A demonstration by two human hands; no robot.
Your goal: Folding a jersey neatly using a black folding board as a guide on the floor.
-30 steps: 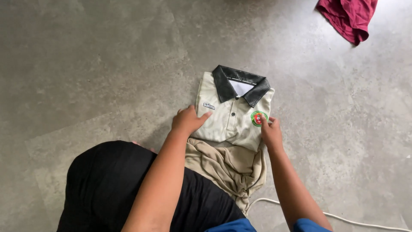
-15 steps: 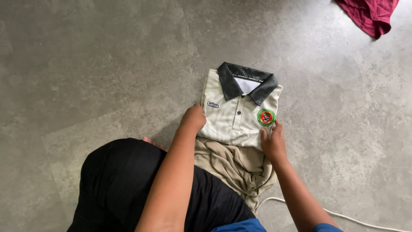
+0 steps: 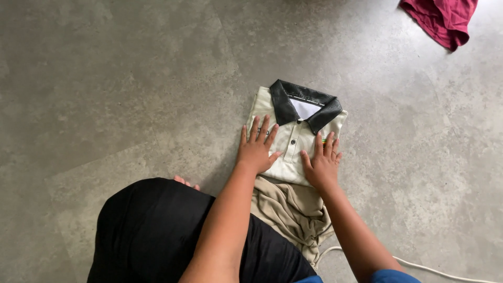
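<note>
Pressed flat, fingers spread: left hand (image 3: 257, 149) and right hand (image 3: 321, 163) on folded beige polo shirt (image 3: 293, 141) at frame centre, grey floor (image 3: 105, 94) open toward 9 o'clock, red cloth (image 3: 443, 18) at 1 o'clock.

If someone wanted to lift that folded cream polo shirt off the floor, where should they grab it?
Probably by the two long side edges of the folded cream polo shirt, sliding fingers under from left and right. It lies flat on the grey floor as a neat rectangle, black collar at the far end. The left hand and right hand press flat on top, and loose fabric bunches at the near end.
</note>
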